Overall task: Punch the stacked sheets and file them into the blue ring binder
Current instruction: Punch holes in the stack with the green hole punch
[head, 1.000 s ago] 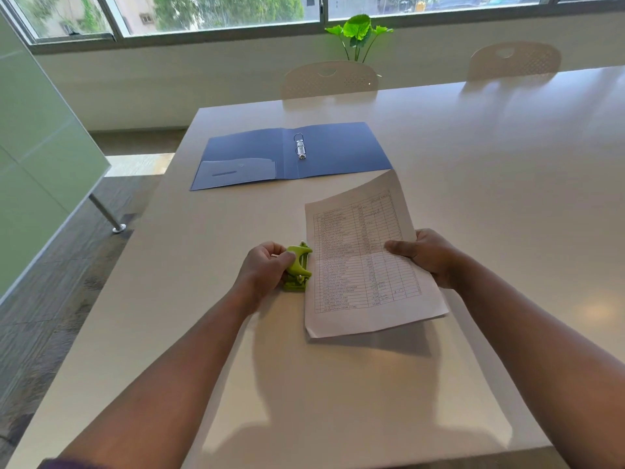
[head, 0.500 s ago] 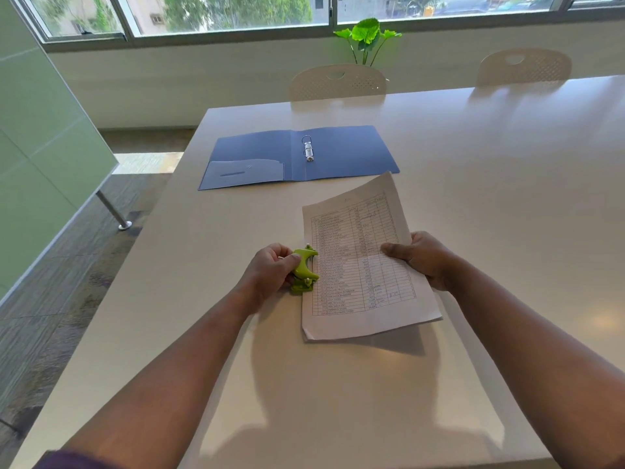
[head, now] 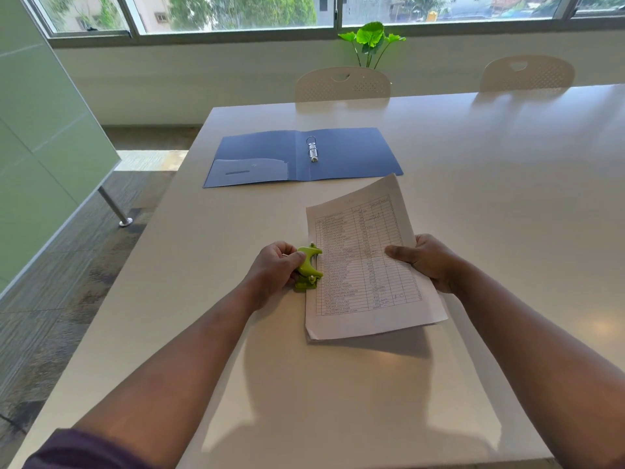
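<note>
A stack of printed sheets (head: 363, 265) with a table of entries lies in front of me, its right side lifted off the white table (head: 473, 198). My right hand (head: 424, 260) grips the stack's right edge, thumb on top. The left edge of the stack sits in the mouth of a small green hole punch (head: 308, 268). My left hand (head: 275, 267) holds the punch, thumb over its lever. The blue ring binder (head: 301, 157) lies open and flat farther back, metal rings (head: 313, 148) at its spine.
Two pale chairs (head: 343, 83) stand at the table's far side, with a green plant (head: 370, 42) behind them under the windows. A green partition (head: 40, 130) and floor lie beyond the table's left edge.
The stack's left edge has slid a little further into the punch and the sheets sit straighter. Both hands keep their holds; the view has shifted slightly.
</note>
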### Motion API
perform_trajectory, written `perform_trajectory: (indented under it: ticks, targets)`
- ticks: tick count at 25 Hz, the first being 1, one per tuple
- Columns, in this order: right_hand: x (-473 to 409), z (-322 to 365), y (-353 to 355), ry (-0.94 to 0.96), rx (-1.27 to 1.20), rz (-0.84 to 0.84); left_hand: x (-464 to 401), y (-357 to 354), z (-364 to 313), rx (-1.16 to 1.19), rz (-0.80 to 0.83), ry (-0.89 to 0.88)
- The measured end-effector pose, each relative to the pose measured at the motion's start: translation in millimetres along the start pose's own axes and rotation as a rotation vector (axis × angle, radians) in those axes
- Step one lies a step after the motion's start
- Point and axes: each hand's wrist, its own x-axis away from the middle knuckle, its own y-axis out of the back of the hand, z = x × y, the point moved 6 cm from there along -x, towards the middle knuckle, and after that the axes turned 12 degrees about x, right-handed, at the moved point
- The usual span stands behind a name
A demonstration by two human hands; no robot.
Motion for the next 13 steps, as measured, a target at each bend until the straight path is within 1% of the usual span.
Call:
perform_trajectory:
  ticks: [13]
  targets:
    - [7.8,-1.8,-0.7,0.011,0.01,-0.01,-0.8,1.7,2.1,0.01,0.018,-0.004]
